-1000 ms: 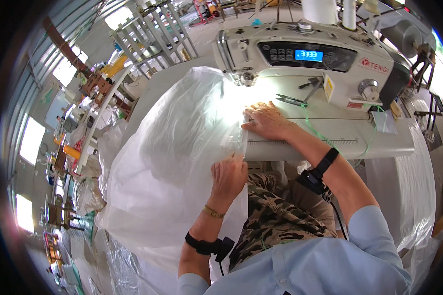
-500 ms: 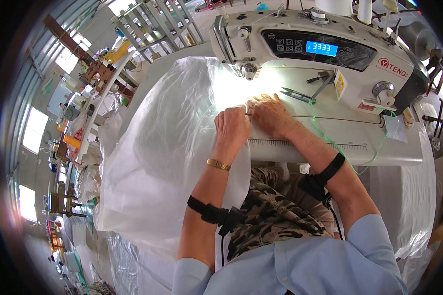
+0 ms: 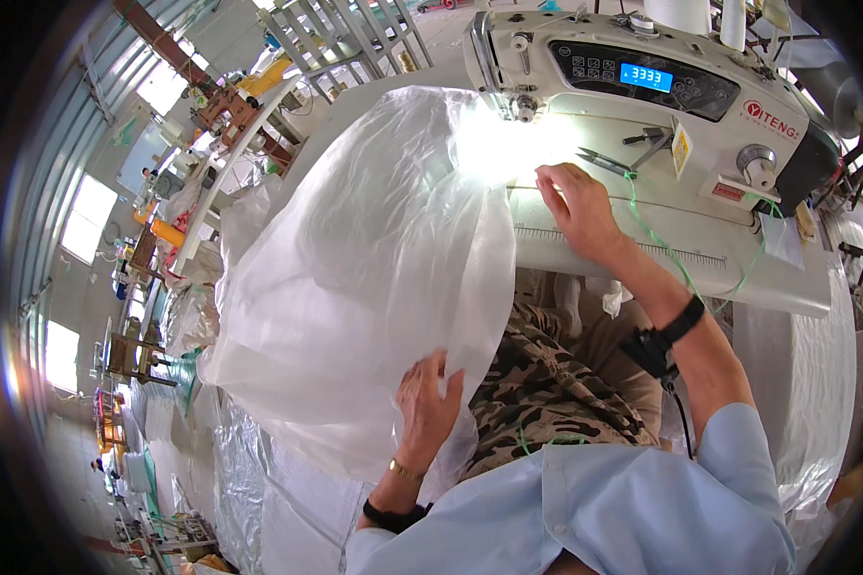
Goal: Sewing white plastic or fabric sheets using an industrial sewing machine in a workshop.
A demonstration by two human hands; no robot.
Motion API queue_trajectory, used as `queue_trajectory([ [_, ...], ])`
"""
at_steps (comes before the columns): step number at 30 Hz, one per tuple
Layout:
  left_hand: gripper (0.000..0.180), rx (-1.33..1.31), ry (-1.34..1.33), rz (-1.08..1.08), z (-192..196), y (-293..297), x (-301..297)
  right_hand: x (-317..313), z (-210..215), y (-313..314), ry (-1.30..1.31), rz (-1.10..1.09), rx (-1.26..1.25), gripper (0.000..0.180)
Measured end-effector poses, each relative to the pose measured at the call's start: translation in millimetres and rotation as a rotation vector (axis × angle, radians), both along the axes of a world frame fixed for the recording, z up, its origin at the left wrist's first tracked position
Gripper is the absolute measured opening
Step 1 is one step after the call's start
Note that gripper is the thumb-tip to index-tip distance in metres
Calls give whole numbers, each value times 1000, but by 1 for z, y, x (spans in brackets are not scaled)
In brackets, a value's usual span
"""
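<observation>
A large translucent white plastic sheet (image 3: 355, 249) spreads from beneath the sewing machine's needle area down over the table edge at my left. Low on the sheet, my left hand (image 3: 430, 407) lies with its fingers apart, touching or just above the plastic. Near the bright lamp glow, my right hand (image 3: 580, 206) is raised over the sewing table, to the right of the sheet's edge. Its fingers curve downward, apart from the thumb, and I see nothing held in them. The white sewing machine (image 3: 633, 96) stands beyond both hands; glare hides its needle and foot.
Thread snips (image 3: 604, 163) lie on the table right of the needle, with a loose green thread (image 3: 647, 230) trailing beside them. A ruler strip (image 3: 681, 253) runs along the table's front. Farther left stand a metal rack (image 3: 340, 38) and a cluttered bench (image 3: 225, 172).
My hands, close together at the sheet's edge before, have separated. The left has dropped down along the sheet; the right has lifted off to the right. The whole view has shifted slightly.
</observation>
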State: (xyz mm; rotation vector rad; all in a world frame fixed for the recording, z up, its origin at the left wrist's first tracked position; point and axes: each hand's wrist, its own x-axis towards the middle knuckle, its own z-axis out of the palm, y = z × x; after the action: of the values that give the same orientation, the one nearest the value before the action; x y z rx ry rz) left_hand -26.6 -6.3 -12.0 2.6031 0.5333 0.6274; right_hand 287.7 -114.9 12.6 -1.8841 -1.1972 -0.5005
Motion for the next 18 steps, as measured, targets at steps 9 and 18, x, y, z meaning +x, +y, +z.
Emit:
queue_trajectory([
  [9,8,208,93,-391,26,-24,-35,-176,-12,-44,410,435,-180,17],
  [18,47,211,-132,-118,2,22,-1,-178,-15,-68,398,347,-326,24],
])
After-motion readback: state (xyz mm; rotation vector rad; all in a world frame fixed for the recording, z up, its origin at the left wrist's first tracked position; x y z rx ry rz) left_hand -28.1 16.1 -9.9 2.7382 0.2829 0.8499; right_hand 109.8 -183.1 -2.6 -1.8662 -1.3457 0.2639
